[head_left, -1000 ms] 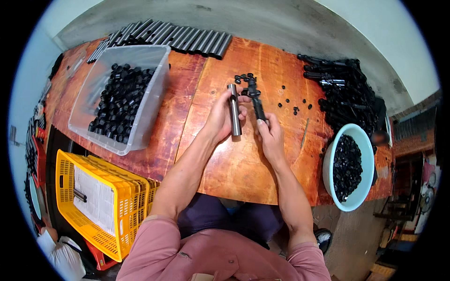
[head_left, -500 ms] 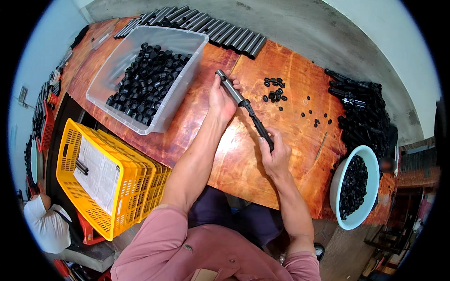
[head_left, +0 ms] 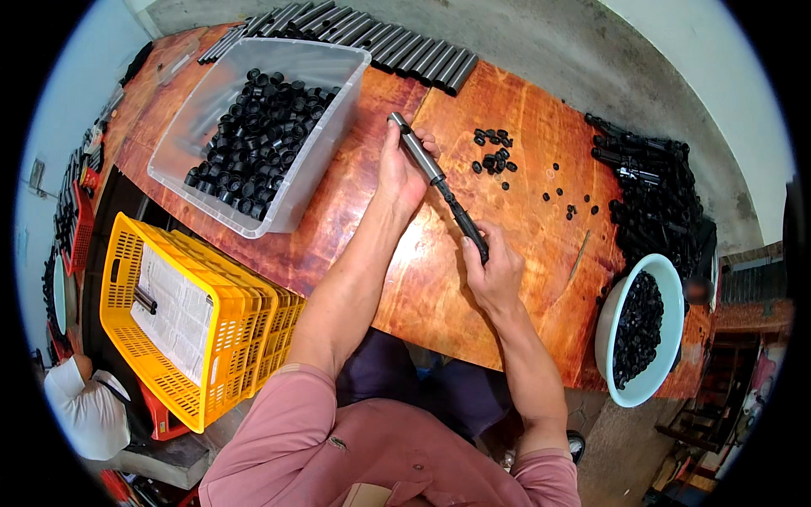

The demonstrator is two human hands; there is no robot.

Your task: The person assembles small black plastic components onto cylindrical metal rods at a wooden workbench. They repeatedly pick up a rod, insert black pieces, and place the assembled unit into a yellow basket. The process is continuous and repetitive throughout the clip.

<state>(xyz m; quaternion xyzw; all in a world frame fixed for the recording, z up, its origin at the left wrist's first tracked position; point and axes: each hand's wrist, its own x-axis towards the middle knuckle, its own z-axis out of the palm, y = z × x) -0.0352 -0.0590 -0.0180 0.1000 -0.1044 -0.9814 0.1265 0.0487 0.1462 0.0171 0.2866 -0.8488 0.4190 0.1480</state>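
Observation:
My left hand is closed around a shiny metal tube, which slants from upper left to lower right above the table. A long black plastic part runs into the tube's lower end, in line with it. My right hand grips the outer end of that black part, thumb along it. Small black rings lie loose on the tabletop to the right of the tube. Left of my hands stands a clear plastic bin holding many black caps.
Metal tubes lie in a row along the wall. At right are a pile of black parts and a pale blue basin of small black pieces. Yellow crates stand at lower left; a person in white is beyond.
The black part has slid further into the tube, and my right hand has come slightly up and left with it. My left hand keeps its hold on the tube.

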